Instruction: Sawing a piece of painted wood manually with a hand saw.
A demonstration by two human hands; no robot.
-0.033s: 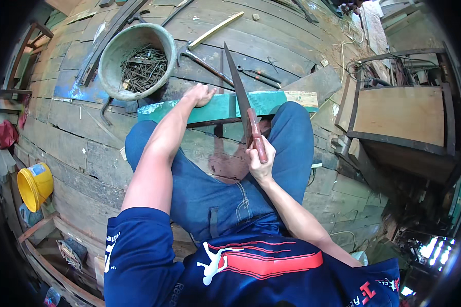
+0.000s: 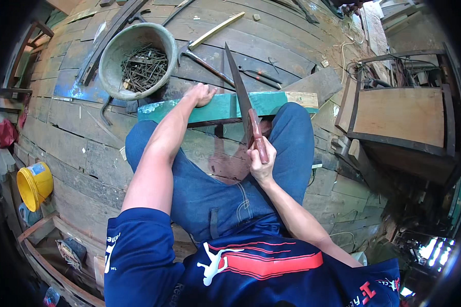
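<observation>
A hand saw [image 2: 239, 82] with a reddish-brown handle is gripped in my right hand [image 2: 263, 162], between my knees. Its dark blade points away from me and crosses over a green-painted wooden plank [image 2: 164, 109]. The plank lies crosswise in front of my knees, its right end showing bare pale wood. With curled fingers, my left hand [image 2: 202, 95] presses on the plank's far edge, left of the blade. Its fingertips are partly hidden. A hammer [image 2: 210, 65] and dark-handled pliers [image 2: 261, 77] lie on the floor just beyond the plank.
A round grey bucket [image 2: 105, 71] of nails stands at far left, with a metal bar [image 2: 106, 111] beside it. A pale wood stick [image 2: 217, 30] lies beyond the hammer. At right stands a wooden box [image 2: 399, 116]; a yellow bucket [image 2: 41, 180] is at left.
</observation>
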